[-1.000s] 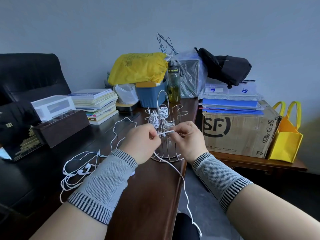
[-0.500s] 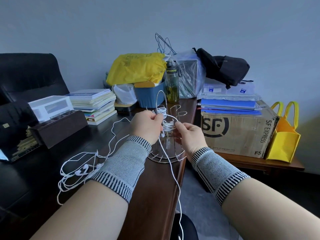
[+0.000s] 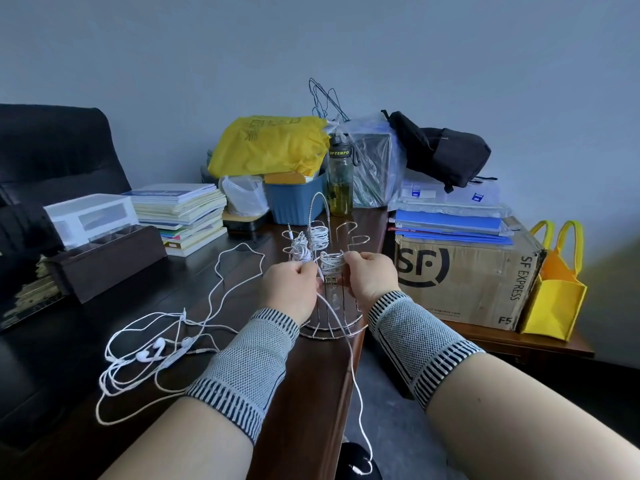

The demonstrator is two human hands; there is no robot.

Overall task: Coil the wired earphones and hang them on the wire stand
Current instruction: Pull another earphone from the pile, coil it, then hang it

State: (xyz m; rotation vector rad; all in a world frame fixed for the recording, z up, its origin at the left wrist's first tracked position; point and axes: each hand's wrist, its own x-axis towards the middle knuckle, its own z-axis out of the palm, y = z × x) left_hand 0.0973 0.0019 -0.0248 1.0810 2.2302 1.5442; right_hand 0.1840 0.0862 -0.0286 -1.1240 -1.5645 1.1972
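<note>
While both hands work at the wire stand [image 3: 329, 306] near the desk's [image 3: 207, 292] right edge, a coil of white earphone cord [image 3: 331, 260] sits between them, just in front of the stand's upright. The left hand [image 3: 294, 289] has its fingers curled, pinching the cord at the coil's 9 o'clock side; the right hand [image 3: 369, 277] grips the coil from 3 o'clock, thumb and fingers closed on it. From the coil a loose tail of cord [image 3: 353, 368] runs down toward 6 o'clock, over the desk edge and down toward the floor. Two more coils [image 3: 318, 235] already hang on the stand's hooks at about 12 o'clock of the hands. At 8 o'clock of the left hand, a tangled pair of white earphones [image 3: 149, 355] lies loose on the desk, apart from the stand. A cardboard box [image 3: 460, 282] stands at 3 o'clock of the stand, and a stack of books [image 3: 187, 216] at 10 o'clock.
</note>
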